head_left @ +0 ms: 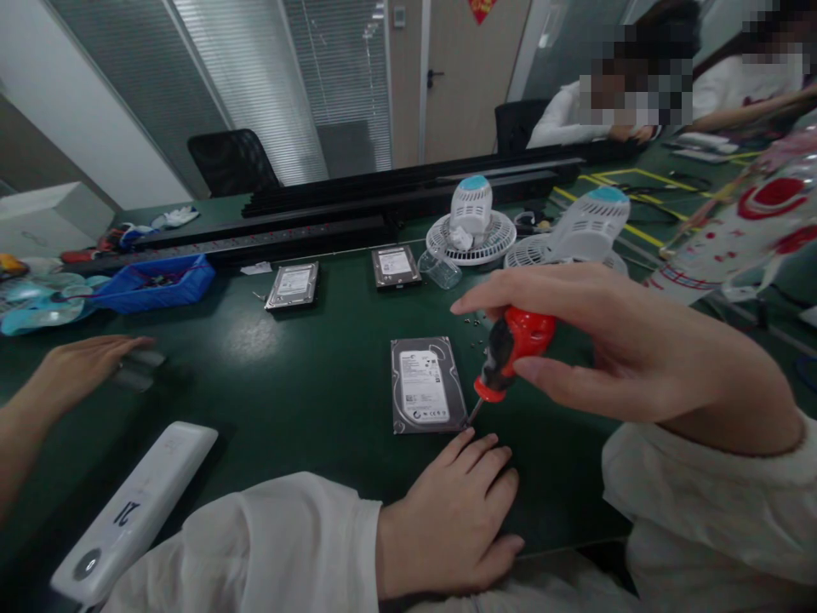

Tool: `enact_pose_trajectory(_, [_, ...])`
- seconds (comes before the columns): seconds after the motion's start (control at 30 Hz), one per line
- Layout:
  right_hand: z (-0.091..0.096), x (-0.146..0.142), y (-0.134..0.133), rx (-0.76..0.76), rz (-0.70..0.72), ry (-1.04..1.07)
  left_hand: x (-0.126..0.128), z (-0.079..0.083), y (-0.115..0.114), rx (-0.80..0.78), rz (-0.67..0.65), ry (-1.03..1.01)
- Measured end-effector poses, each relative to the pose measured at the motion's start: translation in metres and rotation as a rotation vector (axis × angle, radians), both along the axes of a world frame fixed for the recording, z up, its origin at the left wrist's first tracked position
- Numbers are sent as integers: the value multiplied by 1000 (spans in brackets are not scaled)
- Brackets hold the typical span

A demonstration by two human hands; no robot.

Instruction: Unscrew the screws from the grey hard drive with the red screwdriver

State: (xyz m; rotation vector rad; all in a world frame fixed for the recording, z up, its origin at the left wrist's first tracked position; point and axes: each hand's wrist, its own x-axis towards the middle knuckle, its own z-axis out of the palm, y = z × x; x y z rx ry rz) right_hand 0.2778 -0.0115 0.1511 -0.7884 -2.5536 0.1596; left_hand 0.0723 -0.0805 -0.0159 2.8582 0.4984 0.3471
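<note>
A hard drive [425, 387] lies label up on the dark green table [306, 375]. My right hand [644, 349] is closed around the handle of a red and black screwdriver [514, 345]. The screwdriver is tilted, its tip at the drive's near right corner. My left hand [456, 519] rests palm down just in front of the drive, fingers stretched out and slightly apart. Its fingertips are by that same corner; whether they touch the drive I cannot tell. Several tiny screws [476, 344] are scattered to the right of the drive, behind the screwdriver.
Two more hard drives [294, 285] [395, 266] lie farther back, near white fan parts [472, 234] and a clear plastic cup [440, 269]. A blue bin [157, 283] stands left. Another person's hand [82, 375] is by a blurred grey object; a white device [137, 511] lies nearer.
</note>
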Motion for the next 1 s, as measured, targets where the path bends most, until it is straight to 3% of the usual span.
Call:
enact_pose_trajectory(0.17, [-3,-1,3,2,-183,-44,0,-2,0,10,-7,-3])
enact_pose_trajectory(0.33, [-3,1,2,2,-53,1,1,-4,0,17,-6,-11])
enact_pose_trajectory(0.53, [-6,-3,3,-10,-130,33,0,-4,0,11,-3,-13])
enact_pose_trajectory(0.73, [0,-3,-1,-70,0,34,0,-5,0,19,-3,-21])
enact_pose_trajectory(0.9, [0,-3,1,-15,-59,88,0,-4,0,23,-4,-22])
enact_pose_trajectory(1.0, [1,-2,2,-12,7,91,0,-4,0,25,-4,-20])
